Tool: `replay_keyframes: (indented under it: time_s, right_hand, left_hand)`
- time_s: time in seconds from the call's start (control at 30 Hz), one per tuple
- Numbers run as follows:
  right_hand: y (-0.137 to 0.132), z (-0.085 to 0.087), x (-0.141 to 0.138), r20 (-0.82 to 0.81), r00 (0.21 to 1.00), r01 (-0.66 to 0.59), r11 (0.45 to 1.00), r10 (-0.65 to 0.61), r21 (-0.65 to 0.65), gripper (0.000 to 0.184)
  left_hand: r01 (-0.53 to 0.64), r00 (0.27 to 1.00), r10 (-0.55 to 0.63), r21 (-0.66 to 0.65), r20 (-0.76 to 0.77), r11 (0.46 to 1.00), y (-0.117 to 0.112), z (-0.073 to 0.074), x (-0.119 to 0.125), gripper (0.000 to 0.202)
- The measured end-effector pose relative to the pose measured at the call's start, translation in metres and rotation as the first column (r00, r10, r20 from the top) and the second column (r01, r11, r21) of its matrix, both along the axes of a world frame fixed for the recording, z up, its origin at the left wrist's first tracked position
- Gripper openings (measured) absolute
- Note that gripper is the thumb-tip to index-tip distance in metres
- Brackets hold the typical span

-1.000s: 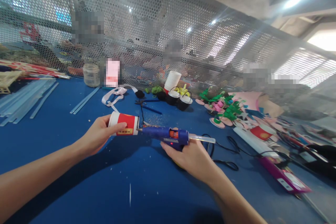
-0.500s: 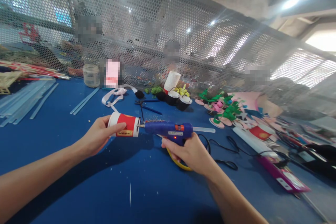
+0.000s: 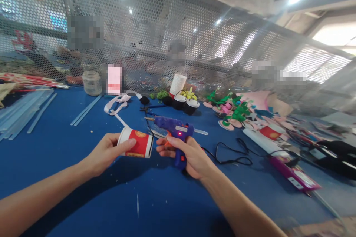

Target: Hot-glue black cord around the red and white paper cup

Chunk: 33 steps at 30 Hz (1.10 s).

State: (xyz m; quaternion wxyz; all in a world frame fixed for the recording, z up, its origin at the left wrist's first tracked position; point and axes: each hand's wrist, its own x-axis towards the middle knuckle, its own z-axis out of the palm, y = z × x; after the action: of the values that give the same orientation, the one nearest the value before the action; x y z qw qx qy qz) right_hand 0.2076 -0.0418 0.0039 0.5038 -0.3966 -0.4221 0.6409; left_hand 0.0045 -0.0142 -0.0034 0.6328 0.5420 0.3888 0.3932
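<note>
1x blue tabletop, room to move nearside of my fingers; far edge at mesh panel, well beyond 'em. 1x purple power strip, well R of my fingers.
L hand: thumb + fingers gripping paper cup, red/wht, on its side, dark-edged end twd R fingers.
R hand: wrapped on handle of blue glue gun, fingertips sticking out L; nozzle beyond cup, apart.

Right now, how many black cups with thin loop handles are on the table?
2. One black cup is in front of the white cup stack; the other black cup is just to its right. More could be hidden behind.
</note>
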Motion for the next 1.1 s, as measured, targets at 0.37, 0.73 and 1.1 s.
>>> replay_keyframes:
  time_s: [0.37, 0.73, 1.1]
  right_hand:
    - [0.004, -0.006, -0.011, 0.002, 0.997, 0.078, 0.996, -0.078, -0.032, 0.012]
    - [0.004, -0.002, -0.011, 0.053, 0.993, 0.101, 0.995, -0.101, -0.001, 0.006]
    - [0.006, -0.003, -0.006, 0.173, 0.964, 0.176, 0.974, -0.200, 0.142, 0.008]
  left_hand:
    - [0.135, 0.961, -0.076, 0.210, -0.266, 0.968, -0.006, 0.005, 0.005, 0.017]
    - [0.194, 0.935, -0.110, 0.226, -0.338, 0.955, -0.003, 0.015, 0.006, 0.015]
    - [0.018, 1.000, -0.017, -0.146, 0.011, 0.989, 0.002, 0.017, 0.031, 0.018]
